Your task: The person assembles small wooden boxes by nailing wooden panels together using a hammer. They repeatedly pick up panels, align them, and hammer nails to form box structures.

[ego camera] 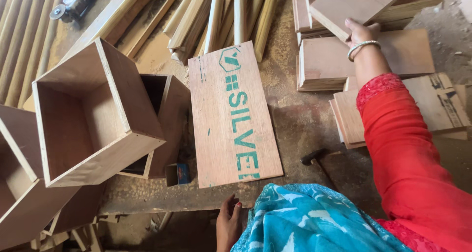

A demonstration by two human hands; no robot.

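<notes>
My right hand (360, 31), with bangles at the wrist and a red sleeve, reaches to the back right and grips the near edge of a plywood panel (354, 3) lifted off a stack of panels (334, 60). My left hand (228, 222) rests low at the near edge of the work surface, fingers loosely spread, holding nothing. Just beyond it lies a flat rectangular plywood board (233, 117) with green printed lettering.
Open plywood boxes (91, 117) stand at the left, another box (164, 114) behind them. A hammer (317, 158) lies right of the board, a small blue box (178, 174) to its left. Long wooden slats (216, 11) lie at the back. More panels (437, 104) are stacked right.
</notes>
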